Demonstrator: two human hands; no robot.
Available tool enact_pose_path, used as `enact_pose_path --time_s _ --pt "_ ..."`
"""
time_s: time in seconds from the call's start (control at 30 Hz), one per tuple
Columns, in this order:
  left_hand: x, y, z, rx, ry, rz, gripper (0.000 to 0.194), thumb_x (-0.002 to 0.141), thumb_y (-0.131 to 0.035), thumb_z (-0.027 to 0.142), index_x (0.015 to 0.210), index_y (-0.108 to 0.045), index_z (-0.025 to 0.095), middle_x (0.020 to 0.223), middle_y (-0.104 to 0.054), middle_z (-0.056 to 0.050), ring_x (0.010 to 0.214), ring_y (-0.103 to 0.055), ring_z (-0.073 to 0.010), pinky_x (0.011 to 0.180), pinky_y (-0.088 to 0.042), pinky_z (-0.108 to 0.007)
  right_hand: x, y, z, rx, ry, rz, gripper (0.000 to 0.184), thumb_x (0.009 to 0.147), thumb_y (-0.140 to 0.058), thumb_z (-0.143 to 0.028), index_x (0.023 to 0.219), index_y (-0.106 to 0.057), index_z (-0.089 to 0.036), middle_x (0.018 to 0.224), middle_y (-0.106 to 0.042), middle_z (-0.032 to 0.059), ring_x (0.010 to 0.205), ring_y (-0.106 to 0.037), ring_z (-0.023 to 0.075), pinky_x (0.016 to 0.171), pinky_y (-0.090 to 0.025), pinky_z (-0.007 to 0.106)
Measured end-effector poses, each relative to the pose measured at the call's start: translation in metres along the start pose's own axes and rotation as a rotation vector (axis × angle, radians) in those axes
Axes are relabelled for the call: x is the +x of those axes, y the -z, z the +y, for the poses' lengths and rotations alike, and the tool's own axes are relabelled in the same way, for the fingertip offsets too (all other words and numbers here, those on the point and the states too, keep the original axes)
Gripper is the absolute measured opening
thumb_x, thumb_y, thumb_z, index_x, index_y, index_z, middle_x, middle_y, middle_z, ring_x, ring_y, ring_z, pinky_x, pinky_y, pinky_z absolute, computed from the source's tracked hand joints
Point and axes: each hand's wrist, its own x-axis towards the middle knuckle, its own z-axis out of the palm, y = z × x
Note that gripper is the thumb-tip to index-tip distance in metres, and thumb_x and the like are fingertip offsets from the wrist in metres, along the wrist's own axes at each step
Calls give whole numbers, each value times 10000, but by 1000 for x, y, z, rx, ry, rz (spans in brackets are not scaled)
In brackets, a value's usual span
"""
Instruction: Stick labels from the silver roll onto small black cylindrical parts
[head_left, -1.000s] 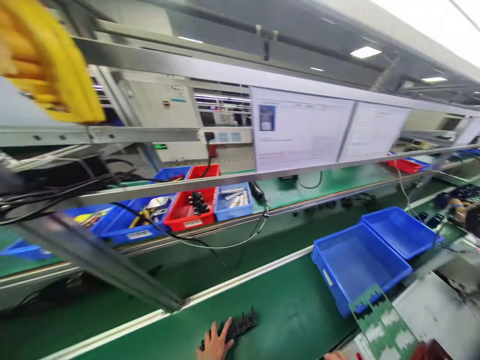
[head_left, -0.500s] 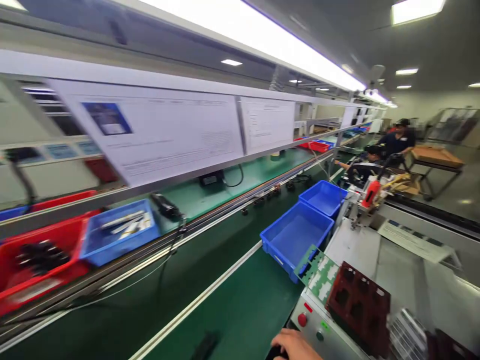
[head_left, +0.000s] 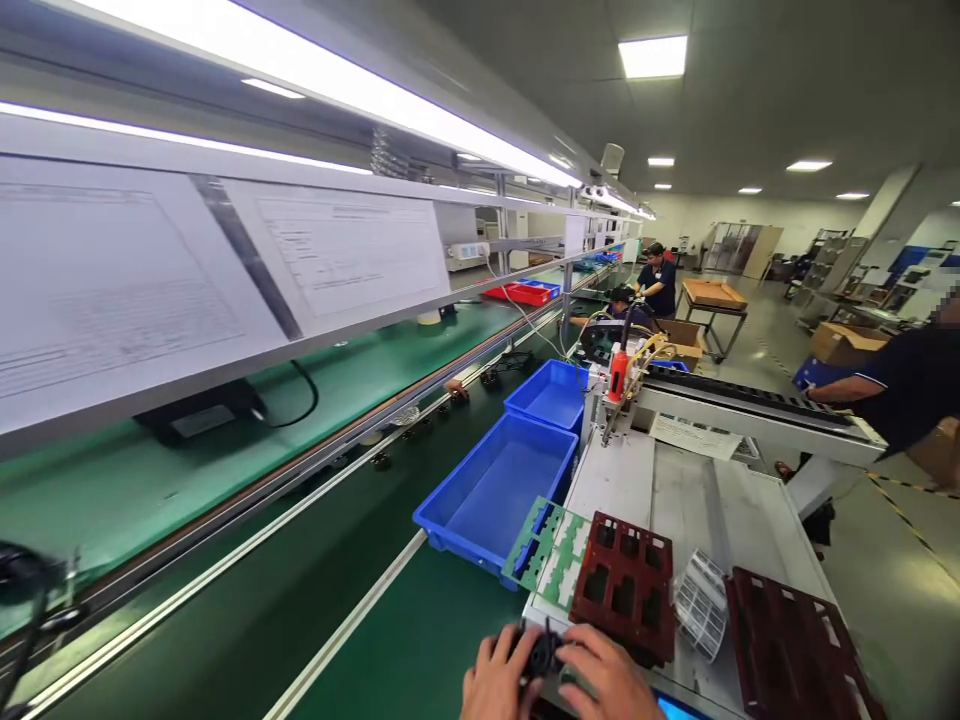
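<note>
At the bottom edge both my hands meet on a small black part [head_left: 541,650]. My left hand [head_left: 496,682] curls around its left side and my right hand [head_left: 611,680] pinches its right side. They sit just in front of a dark red fixture tray [head_left: 622,583] with several square openings, which lies on a grey machine table [head_left: 675,490]. A green and white circuit panel [head_left: 551,545] leans off the table's left edge beside the tray.
Two blue bins [head_left: 499,485] [head_left: 551,392] stand on the green conveyor belt [head_left: 420,640]. A second red tray [head_left: 791,650] and a clear plastic piece [head_left: 697,605] lie to the right. Instruction sheets [head_left: 345,250] hang overhead. Other people [head_left: 900,380] work further along.
The view has swung right along the line. My left hand left the black parts on the belt and joined my right hand at the machine, and both now hold a small black part.
</note>
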Motion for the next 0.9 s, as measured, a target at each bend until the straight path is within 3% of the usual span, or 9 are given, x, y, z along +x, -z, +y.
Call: enact_pose_path --time_s 0.07,0.13,0.27,0.37,0.47,0.57,0.67,0.77,0.9 --pt "28 32 47 -7 -136 -29 722 876 -531 213 1571 -468 398 1599 -405 -15 1404 -396 -302 1066 -395 -466 -25 33 18 16 -132 -5 714 919 -583 -343 1608 -439 -223 1654 -326 75 1509 -389 235 1266 -337 352" --pt "47 48 90 25 -204 -149 769 865 -534 171 1599 -426 372 1632 -353 -47 1470 -300 -380 1120 -314 -561 -41 47 40 8 -211 114 623 1007 -424 -387 1590 -463 -173 1613 -377 110 1448 -460 216 1244 -358 341" --pt "76 32 142 105 -316 -245 831 804 -616 218 1606 -426 330 1663 -307 -92 1495 -240 -471 1134 -250 -683 -51 46 88 59 -306 199 692 919 -492 -326 1576 -490 -110 1622 -366 144 1491 -414 273 1264 -330 397" --pt "93 15 155 149 -334 -254 754 891 -528 189 1623 -419 332 1657 -332 -99 1507 -248 -463 1141 -235 -704 -47 47 117 196 -277 278 670 783 -564 -217 1446 -627 -138 1459 -540 125 1209 -621 217 1029 -534 309" --pt "99 14 159 192 -320 -248 844 915 -282 10 1690 -261 343 1631 -374 -105 1505 -285 -434 1136 -274 -685 -38 61 142 297 -317 472 575 842 -581 -312 1396 -645 -173 1356 -603 84 1074 -631 170 854 -548 275" --pt "100 19 162 212 -339 -220 926 875 -237 -41 1699 -133 369 1587 -431 -107 1480 -320 -449 1120 -297 -684 -26 81 166 270 -361 630 602 956 -504 -484 1450 -588 -150 1185 -638 89 1000 -611 188 921 -509 350" --pt "100 23 165 230 -320 -259 929 884 -241 -37 1691 -28 371 1556 -467 -97 1471 -344 -433 1136 -301 -658 -15 94 181 171 -345 651 561 965 -495 -410 1444 -602 -139 1202 -629 98 1075 -584 200 1037 -457 369" --pt "99 32 167 214 -308 -278 974 851 -272 -50 1686 -1 372 1542 -486 -78 1458 -370 -413 1141 -316 -621 -5 96 186 73 -352 605 500 908 -528 -309 1357 -694 -165 1402 -562 109 1393 -427 266 1222 -309 388" --pt "95 52 174 198 -267 -362 1101 748 -387 -58 1685 8 362 1612 -413 -48 1496 -320 -396 1186 -281 -575 -3 94 178 10 -470 591 459 847 -565 -318 1240 -768 -194 1683 -154 150 1587 11 411 1289 -109 498"
